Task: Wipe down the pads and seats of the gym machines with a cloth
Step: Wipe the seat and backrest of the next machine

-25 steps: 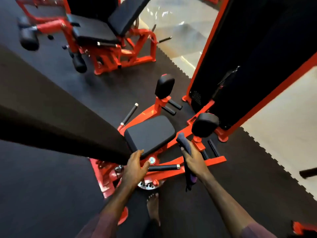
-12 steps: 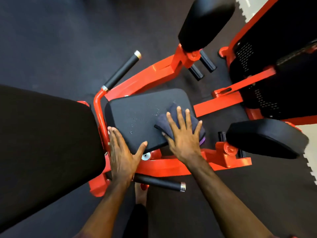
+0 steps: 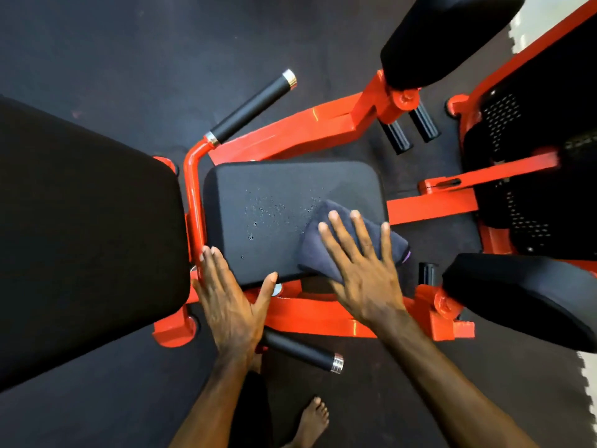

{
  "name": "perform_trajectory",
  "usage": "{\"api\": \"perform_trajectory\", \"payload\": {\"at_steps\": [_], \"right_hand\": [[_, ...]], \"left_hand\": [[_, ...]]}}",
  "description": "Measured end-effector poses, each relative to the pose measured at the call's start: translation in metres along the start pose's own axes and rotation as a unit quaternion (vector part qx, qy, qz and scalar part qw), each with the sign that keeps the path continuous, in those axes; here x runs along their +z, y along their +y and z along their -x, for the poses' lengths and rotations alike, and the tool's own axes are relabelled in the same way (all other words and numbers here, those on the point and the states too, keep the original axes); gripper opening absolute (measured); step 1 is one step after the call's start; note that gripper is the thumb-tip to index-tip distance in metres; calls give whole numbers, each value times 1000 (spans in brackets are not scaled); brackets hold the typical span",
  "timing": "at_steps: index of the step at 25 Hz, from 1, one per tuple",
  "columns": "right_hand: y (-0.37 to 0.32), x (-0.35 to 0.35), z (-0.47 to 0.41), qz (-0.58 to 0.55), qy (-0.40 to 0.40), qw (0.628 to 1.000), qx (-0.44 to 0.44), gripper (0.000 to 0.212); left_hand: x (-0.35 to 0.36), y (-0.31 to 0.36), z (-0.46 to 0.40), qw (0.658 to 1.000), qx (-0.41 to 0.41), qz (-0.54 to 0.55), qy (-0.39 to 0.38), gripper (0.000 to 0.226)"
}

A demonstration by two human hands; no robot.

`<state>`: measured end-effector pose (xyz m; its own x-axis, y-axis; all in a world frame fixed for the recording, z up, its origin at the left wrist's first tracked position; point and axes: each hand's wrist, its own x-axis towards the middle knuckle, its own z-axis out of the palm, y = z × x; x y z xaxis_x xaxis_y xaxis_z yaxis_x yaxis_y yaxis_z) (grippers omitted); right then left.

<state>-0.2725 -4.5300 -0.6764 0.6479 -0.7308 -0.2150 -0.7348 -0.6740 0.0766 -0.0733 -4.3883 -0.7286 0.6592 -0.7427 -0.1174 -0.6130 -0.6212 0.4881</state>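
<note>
On the black padded rectangular seat (image 3: pixel 290 218), right hand (image 3: pixel 361 270) presses folded dark cloth (image 3: pixel 339 250), fingers flat. Left hand (image 3: pixel 232 305) braces near edge, fingers straight. Best sweep across the droplets (image 3: pixel 265 211), overlapping passes.

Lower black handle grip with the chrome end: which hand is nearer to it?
Left. The left hand lies directly above the handle grip, its heel overlapping the grip's inner end. The right hand presses the cloth on the seat, farther off.

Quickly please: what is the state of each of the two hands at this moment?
Left hand: open, fingers straight, resting on the near corner of the seat pad.
Right hand: open, fingers spread flat, pressing the dark cloth onto the seat pad.
</note>
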Motion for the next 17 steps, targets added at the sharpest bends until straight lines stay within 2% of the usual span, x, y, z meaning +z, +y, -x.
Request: {"api": "perform_trajectory", "payload": {"at_steps": [2, 4, 5, 7, 9, 10, 12, 15, 17], "right_hand": [[17, 3, -18, 4, 12, 996, 85, 88], [3, 1, -58, -27, 16, 984, 178, 84], [-11, 3, -74, -24, 20, 983, 181, 83], [-24, 5, -72, -11, 24, 992, 121, 82], [-5, 11, -35, 10, 26, 999, 26, 83], [10, 9, -19, 8, 17, 1000, 23, 86], [37, 9, -24, -20, 10, 996, 91, 88], [32, 0, -86, -92, 27, 974, 206, 82], [17, -2, -101, -79, 34, 981, 176, 83]], "left_hand": [[6, 0, 0, 1000, -9, 7, 23, 111], [13, -4, 2, 999, -11, 15, 42, 108], [16, -6, 2, 998, -6, 14, 59, 107], [20, -7, 1, 997, 1, 0, 72, 107], [18, -8, 5, 998, -5, 6, 69, 111], [16, -7, 6, 998, -12, 11, 66, 114], [14, -5, 5, 998, -18, 10, 59, 121], [15, -6, 5, 998, -25, 10, 51, 124], [16, -7, 4, 999, -25, 3, 48, 125]]}}
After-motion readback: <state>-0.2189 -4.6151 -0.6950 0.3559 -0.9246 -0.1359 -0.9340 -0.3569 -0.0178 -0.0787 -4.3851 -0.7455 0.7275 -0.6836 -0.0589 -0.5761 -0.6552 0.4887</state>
